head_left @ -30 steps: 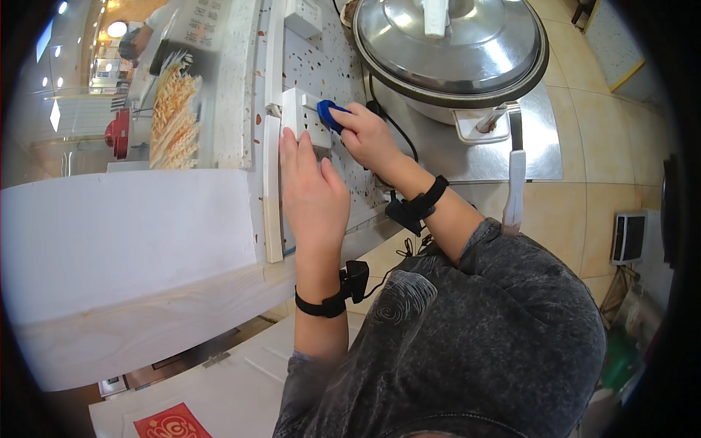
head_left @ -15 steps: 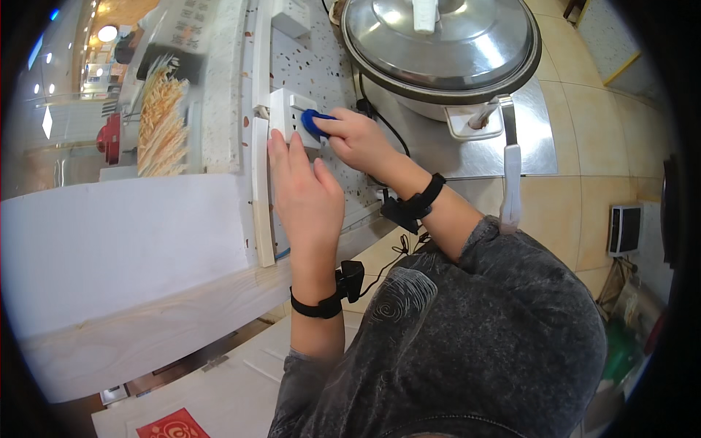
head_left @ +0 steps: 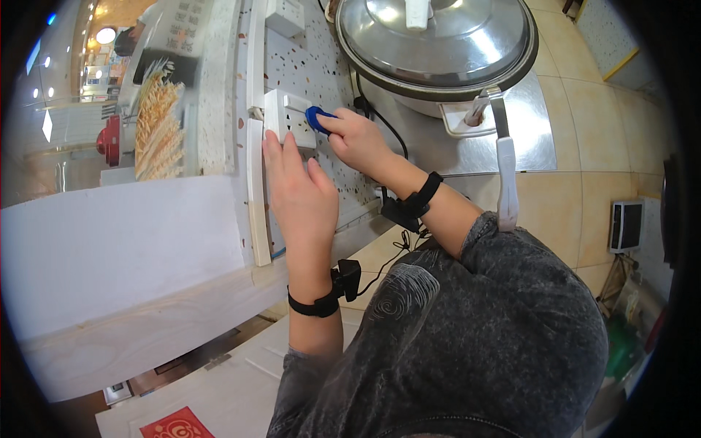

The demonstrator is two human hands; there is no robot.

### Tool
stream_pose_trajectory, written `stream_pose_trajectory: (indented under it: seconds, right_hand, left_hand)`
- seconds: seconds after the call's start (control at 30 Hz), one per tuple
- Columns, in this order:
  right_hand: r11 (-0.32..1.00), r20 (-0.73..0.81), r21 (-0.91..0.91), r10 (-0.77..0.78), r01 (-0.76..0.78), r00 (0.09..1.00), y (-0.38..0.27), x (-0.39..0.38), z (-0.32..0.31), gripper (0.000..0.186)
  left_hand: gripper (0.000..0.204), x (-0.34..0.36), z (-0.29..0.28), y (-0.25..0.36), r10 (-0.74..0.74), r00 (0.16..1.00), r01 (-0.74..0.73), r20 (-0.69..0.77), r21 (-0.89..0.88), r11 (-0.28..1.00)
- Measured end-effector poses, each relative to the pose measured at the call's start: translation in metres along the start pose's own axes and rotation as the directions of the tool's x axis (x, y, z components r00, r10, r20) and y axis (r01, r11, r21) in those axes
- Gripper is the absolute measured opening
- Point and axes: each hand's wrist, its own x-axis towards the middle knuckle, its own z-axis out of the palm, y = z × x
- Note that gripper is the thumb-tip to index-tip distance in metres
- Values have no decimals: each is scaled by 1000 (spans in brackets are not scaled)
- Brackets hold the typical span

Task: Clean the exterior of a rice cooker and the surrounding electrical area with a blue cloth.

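Observation:
My left hand [head_left: 303, 197] rests its outstretched fingers against the lower part of a white wall socket box [head_left: 274, 109], fingers apart and holding nothing. In my right hand [head_left: 358, 142] a small blue cloth-like piece [head_left: 318, 118] is pinched between thumb and fingers. It is beside the right side of the socket box's face; most of its underside is hidden, and I cannot tell whether it touches the box. The box is fixed on a speckled panel and shows several dark plug holes. Each wrist wears a black strap with a small device.
A large lidded metal pot [head_left: 438, 51] stands right of the panel on a steel surface [head_left: 537, 139]. A white-handled tool [head_left: 507, 175] hangs by its side. Above is another white socket box [head_left: 285, 16]. A black cable [head_left: 387, 125] runs behind my right hand. A white ledge [head_left: 124, 255] lies left.
The blue piece has shifted slightly to the right across the socket box and shows more of its face. My left hand stays against the box. The whole view has moved slightly.

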Motion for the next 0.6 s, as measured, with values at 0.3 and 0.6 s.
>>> stream_pose_trajectory:
  seconds: [0.3,0.6]
  right_hand:
    - [995,31,82,-56,53,998,-16,-19,1,36]
    - [999,-6,42,-34,34,999,-23,-14,3,36]
  left_hand:
    - [45,1,-4,-1,-24,999,24,26,-25,999]
    - [45,2,-3,1,-22,1000,22,20,-30,999]
